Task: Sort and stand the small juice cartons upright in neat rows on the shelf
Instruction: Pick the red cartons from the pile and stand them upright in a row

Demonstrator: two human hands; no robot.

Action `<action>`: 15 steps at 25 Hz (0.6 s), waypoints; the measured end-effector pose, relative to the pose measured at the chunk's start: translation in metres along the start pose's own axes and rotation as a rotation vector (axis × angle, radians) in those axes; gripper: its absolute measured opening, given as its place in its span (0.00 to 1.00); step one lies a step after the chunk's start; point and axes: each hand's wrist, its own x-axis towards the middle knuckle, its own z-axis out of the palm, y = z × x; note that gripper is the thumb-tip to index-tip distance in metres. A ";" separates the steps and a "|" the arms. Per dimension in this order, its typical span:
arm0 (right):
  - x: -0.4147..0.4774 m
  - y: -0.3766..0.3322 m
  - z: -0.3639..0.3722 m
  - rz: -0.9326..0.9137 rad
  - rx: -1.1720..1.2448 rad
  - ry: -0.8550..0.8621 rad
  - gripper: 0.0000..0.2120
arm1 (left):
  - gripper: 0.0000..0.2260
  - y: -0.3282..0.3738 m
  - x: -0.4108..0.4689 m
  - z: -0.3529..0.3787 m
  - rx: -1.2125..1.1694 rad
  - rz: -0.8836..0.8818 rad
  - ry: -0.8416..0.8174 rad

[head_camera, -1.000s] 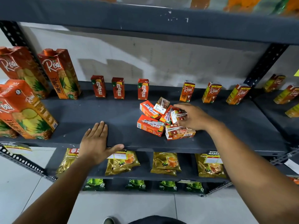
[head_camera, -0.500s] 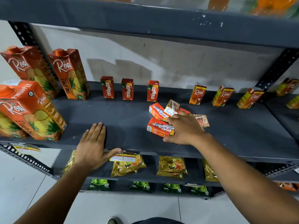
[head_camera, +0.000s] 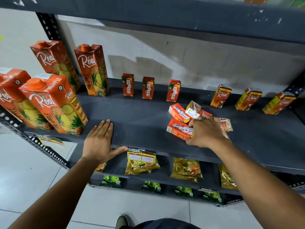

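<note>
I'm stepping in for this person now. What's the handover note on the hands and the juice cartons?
Left hand: flat on the shelf front edge, empty.
Right hand: reaching into the pile of fallen cartons; whether it grips one cannot be told.
Done: three Maaza cartons and three small Real cartons stand along the back.
Left: sort the pile and stand each carton with its brand.

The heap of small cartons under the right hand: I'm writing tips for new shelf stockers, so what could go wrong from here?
1. The right hand lies on a loose heap of cartons; pulling one out could scatter the others.
2. The heap lies near the shelf front edge, so a nudged carton might fall to the floor.
3. Three Maaza cartons stand upright just behind; a hasty reach could topple them.
</note>
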 end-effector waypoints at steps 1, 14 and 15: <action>0.000 -0.001 -0.001 0.011 0.022 0.005 0.34 | 0.52 0.000 0.000 0.000 -0.003 -0.001 0.005; -0.011 -0.006 -0.013 0.002 0.588 0.066 0.31 | 0.52 -0.001 0.000 0.003 -0.025 0.001 0.028; -0.011 -0.006 -0.017 -0.012 0.591 0.072 0.31 | 0.52 -0.002 0.000 0.002 -0.033 0.007 0.024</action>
